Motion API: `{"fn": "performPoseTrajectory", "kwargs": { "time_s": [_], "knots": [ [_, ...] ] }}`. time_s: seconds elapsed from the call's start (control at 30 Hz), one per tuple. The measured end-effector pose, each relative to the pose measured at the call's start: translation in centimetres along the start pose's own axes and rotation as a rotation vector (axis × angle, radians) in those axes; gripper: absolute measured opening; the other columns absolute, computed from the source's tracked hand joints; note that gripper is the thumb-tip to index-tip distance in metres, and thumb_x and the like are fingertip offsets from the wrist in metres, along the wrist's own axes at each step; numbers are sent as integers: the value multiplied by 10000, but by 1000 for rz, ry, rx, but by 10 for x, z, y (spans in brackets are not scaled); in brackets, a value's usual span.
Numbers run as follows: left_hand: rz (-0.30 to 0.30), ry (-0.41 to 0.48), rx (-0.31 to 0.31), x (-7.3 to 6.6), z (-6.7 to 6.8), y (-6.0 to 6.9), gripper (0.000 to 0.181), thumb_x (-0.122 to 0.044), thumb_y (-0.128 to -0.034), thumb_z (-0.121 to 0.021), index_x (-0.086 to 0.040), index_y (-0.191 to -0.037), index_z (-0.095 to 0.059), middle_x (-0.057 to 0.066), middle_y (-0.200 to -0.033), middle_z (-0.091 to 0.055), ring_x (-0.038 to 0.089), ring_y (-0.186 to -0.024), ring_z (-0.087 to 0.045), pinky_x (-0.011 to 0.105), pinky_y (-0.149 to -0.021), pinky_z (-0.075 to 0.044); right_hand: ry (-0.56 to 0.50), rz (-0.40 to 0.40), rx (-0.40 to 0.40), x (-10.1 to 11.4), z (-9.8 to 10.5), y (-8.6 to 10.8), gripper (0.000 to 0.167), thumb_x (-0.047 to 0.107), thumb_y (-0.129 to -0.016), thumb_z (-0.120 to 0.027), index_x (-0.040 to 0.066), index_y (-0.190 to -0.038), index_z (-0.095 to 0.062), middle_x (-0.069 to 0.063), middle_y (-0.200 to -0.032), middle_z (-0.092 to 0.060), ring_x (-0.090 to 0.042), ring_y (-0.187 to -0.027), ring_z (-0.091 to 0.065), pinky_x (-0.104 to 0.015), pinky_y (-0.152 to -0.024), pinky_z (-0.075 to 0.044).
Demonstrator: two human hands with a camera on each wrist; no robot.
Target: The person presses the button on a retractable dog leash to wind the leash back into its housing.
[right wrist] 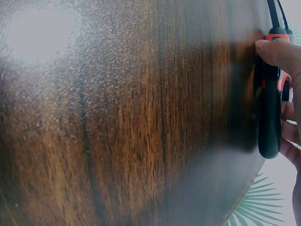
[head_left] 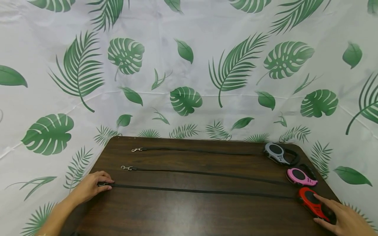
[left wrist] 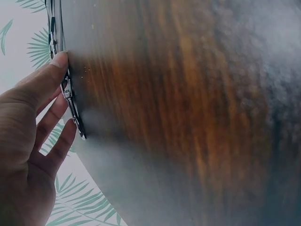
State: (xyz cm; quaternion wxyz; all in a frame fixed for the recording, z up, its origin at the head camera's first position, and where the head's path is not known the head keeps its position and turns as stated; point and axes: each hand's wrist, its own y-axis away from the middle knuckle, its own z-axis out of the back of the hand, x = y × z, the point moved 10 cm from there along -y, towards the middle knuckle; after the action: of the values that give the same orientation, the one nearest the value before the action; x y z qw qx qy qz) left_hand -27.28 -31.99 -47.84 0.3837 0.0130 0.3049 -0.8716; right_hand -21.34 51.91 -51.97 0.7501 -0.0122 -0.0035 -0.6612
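Three retractable dog leashes lie with their straps drawn out leftward. My right hand [head_left: 344, 214] holds the red retractable leash [head_left: 307, 196] at the table's right edge. In the right wrist view its thumb lies on the case, with fingers behind the black handle [right wrist: 269, 122]. From that case a black strap [head_left: 192, 190] runs straight across to my left hand [head_left: 90, 186]. There, thumb and fingers pinch the strap's end at its metal clip [left wrist: 69, 94]. Behind lie the pink leash [head_left: 298, 175] and the grey leash [head_left: 274, 152], untouched.
The pink leash's clip [head_left: 126, 167] and the grey leash's clip [head_left: 136, 149] lie toward the left of the dark wooden table [head_left: 177, 216]. A white leaf-print cloth [head_left: 159, 82] hangs behind the table and along its sides.
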Motion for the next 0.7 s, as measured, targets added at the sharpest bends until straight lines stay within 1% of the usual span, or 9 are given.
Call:
{"fn": "performPoseTrajectory", "kwargs": {
  "time_s": [0.1, 0.3, 0.4, 0.5, 0.53, 0.57, 0.6, 0.63, 0.7],
  "knots": [
    [-9, -11, 4, -1, 0, -1, 278, 9, -650, -951, -107, -866, -820, -34, -894, -703, 107, -792, -687, 116, -733, -491, 1, 4, -7, 0, -1, 0, 923, 588, -798, -873, -84, -1364, -592, -375, -1177, -670, -436, -876, -695, -687, -739, -561],
    [-33, -26, 0, -5, 0, -2, 289, 29, -653, -945, -116, -863, -809, -45, -886, -696, 103, -789, -679, 93, -752, -484, 5, 6, 3, 1, -1, 1, 904, 541, -800, -886, -91, -1368, -581, -297, -1108, -700, -253, -752, -591, -594, -685, -580],
    [-63, -66, -11, -7, 0, -2, 309, 34, -631, -945, -118, -859, -804, -47, -883, -688, 115, -787, -674, 131, -739, -503, 1, 16, 5, 2, 0, 1, 880, 508, -809, -888, -91, -1376, -581, -237, -1072, -704, -222, -713, -516, -494, -638, -539],
    [-106, -129, -29, -11, 0, -1, 310, 9, -624, -947, -117, -868, -805, -46, -895, -687, 134, -791, -681, 201, -716, -533, 5, 20, 8, 2, 1, 0, 850, 487, -817, -885, -90, -1366, -586, -251, -1103, -709, -211, -713, -509, -510, -656, -553],
    [-119, -143, -35, -12, 0, -1, 275, -23, -658, -947, -115, -874, -805, -44, -901, -686, 141, -794, -682, 221, -713, -539, 2, 23, 8, 2, 1, -1, 839, 474, -821, -885, -91, -1365, -589, -250, -1103, -708, -211, -707, -489, -493, -647, -537],
    [-131, -154, -41, -13, 0, 0, 214, -81, -719, -941, -113, -880, -804, -40, -908, -687, 150, -799, -685, 238, -711, -544, 1, 26, 9, 2, 1, -1, 828, 463, -825, -883, -95, -1362, -590, -267, -1113, -706, -214, -710, -494, -519, -656, -551],
    [-142, -168, -49, -15, 1, 1, 145, -160, -802, -914, -115, -886, -805, -41, -917, -690, 153, -801, -688, 247, -709, -548, 1, 24, 10, 2, 2, -1, 822, 463, -826, -881, -98, -1354, -594, -296, -1143, -703, -217, -722, -518, -556, -678, -568],
    [-149, -167, -53, -15, 1, 2, 138, -234, -882, -863, -110, -890, -803, -34, -921, -690, 159, -803, -689, 253, -708, -549, 1, 22, 11, 1, 2, -2, 817, 465, -827, -879, -98, -1349, -598, -304, -1147, -702, -220, -730, -542, -580, -691, -573],
    [-158, -163, -61, -16, 0, 3, 319, -378, -1016, -687, -106, -888, -794, -27, -924, -689, 167, -803, -687, 257, -710, -545, 0, 18, 15, 0, 2, -3, 806, 468, -835, -870, -101, -1341, -606, -313, -1144, -701, -240, -754, -592, -615, -710, -572]
  ]
}}
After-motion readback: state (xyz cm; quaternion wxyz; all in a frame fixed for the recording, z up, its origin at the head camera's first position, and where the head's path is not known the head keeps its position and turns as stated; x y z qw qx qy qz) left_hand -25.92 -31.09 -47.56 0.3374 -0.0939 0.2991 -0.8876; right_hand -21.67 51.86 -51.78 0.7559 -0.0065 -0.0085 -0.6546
